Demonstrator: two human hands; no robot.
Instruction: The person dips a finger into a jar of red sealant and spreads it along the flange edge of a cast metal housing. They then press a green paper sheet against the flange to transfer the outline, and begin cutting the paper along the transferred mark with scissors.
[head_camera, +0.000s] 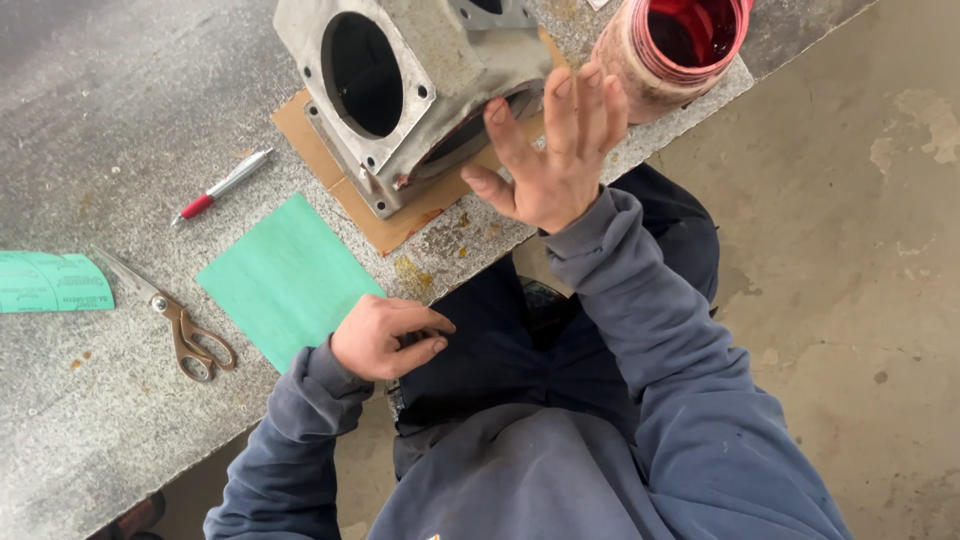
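fingers (560, 105) of right hand (553, 170) splayed against one metal housing (400, 80)

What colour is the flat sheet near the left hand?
The flat sheet is green, shown in the head view.

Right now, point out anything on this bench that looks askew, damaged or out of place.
The metal housing sits tilted on its cardboard sheet, one edge raised, with the right hand against it. The green sheet overhangs the bench edge by the left hand. Yellowish stains mark the bench there.
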